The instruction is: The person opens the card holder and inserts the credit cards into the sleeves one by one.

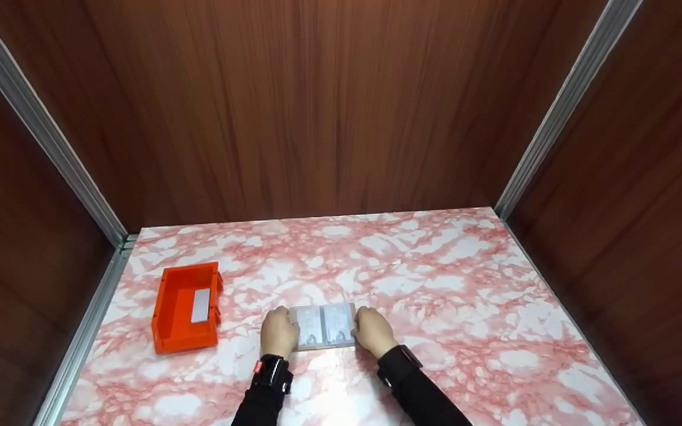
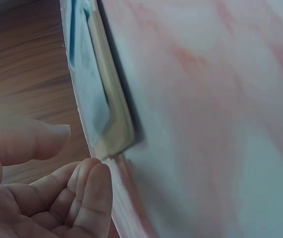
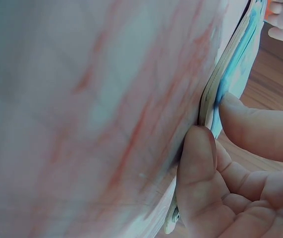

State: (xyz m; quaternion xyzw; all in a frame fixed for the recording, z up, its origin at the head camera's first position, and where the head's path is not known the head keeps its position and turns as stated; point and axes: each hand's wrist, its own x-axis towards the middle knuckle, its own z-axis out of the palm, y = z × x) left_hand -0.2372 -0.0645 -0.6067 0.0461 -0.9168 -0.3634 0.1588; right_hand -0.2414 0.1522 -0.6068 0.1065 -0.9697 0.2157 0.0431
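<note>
A small booklet (image 1: 322, 325) with a tan cover lies spread open on the table, its two pale bluish panels facing up. The left hand (image 1: 279, 333) is at its left side. In the left wrist view that hand's fingertips (image 2: 99, 186) are right at the tan corner of the booklet (image 2: 114, 119), while the thumb (image 2: 37, 141) stands apart from it. On the opposite side the right hand (image 1: 375, 332) pinches the booklet's edge. The right wrist view shows the thumb (image 3: 250, 121) on the bluish panel and the index fingertip (image 3: 198, 153) against the tan cover (image 3: 213, 91).
To the left stands an orange plastic bin (image 1: 178, 313) with a white label inside. The table (image 1: 447, 296) has a red-and-white marbled top. Brown wood-grain panels (image 1: 317, 106) with metal corner rails (image 1: 566, 112) enclose its back and sides.
</note>
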